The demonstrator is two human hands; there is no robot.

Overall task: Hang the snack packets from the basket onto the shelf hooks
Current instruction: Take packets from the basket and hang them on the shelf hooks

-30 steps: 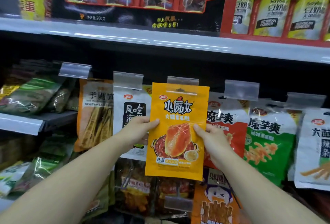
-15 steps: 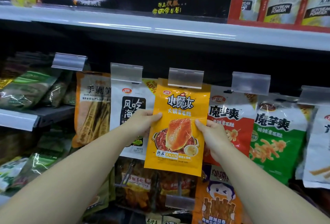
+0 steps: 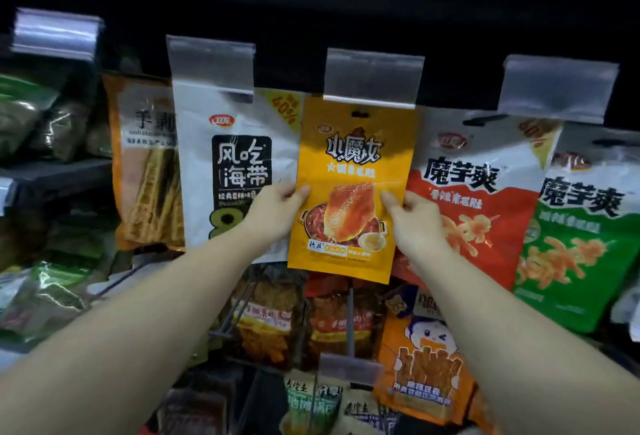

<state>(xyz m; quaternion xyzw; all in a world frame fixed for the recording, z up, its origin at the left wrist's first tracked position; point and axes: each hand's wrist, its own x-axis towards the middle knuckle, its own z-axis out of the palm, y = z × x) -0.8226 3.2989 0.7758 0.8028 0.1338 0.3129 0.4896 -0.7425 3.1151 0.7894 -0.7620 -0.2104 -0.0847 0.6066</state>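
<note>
In the head view, the yellow snack packet hangs upright in the middle of the hook row, held at mid-height on both side edges. The left hand pinches its left edge, thumb on the front and the other fingers hidden behind the foil; the right hand grips the right edge the same way, with its fingers also out of sight behind the packet. The packet's top edge sits tucked just under a clear plastic label holder, and its dark hang slot shows just below that holder; the hook itself is hidden behind the holder, so whether the slot is on the hook cannot be told, though it seems to be close to it. To the left of the yellow packet a white seaweed packet hangs partly covered by the left hand and wrist, and beyond it an orange-brown packet is half hidden behind the white one. To the right of the yellow packet a red-and-white packet is overlapped by the right hand, and a green packet past it runs off the frame's edge. Below the yellow packet the lower row of packets is dark and blurred, its print unreadable. The basket is out of frame.
</note>
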